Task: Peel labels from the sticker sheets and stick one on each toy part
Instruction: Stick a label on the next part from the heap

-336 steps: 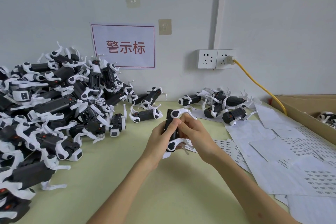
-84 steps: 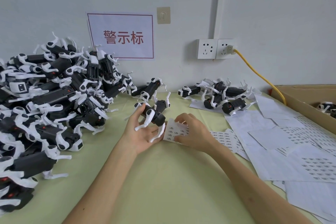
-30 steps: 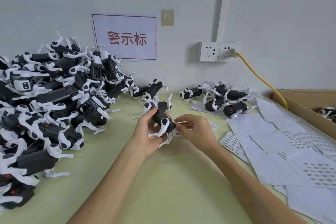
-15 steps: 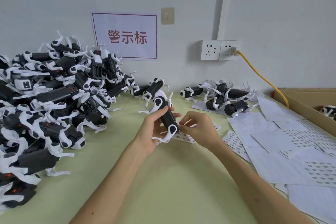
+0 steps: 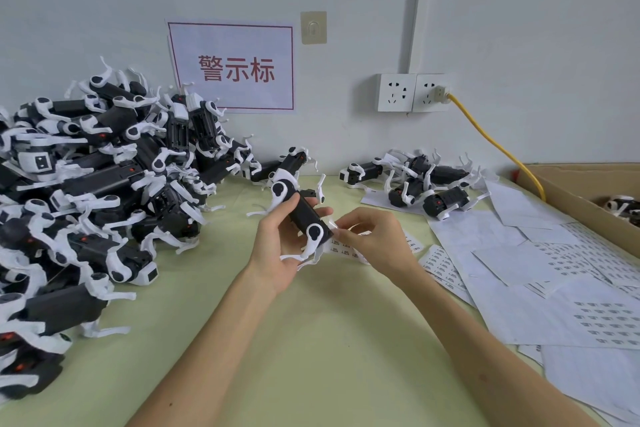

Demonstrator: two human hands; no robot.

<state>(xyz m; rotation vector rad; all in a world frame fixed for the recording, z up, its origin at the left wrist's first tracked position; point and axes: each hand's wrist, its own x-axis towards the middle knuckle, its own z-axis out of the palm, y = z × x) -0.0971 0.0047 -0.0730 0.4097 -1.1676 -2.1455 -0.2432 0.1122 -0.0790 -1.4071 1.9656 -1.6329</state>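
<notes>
My left hand (image 5: 277, 253) grips a black toy part (image 5: 304, 215) with white legs, held tilted above the green table. My right hand (image 5: 374, 239) pinches a small white label (image 5: 333, 226) against the near end of that part. A small sticker sheet (image 5: 349, 248) lies on the table beneath my right hand, partly hidden by it. More sticker sheets (image 5: 443, 267) lie to the right. A big heap of black-and-white toy parts (image 5: 97, 191) fills the left side.
A small group of toy parts (image 5: 422, 184) lies at the back right near the wall. White backing sheets (image 5: 561, 288) spread over the right of the table. A cardboard box (image 5: 585, 198) stands at far right. A yellow cable (image 5: 498, 149) runs from the wall socket (image 5: 412, 92).
My left hand lifted and turned the toy part so its end faces my right hand. My right hand came off the sticker sheet and brought a label up to the part.
</notes>
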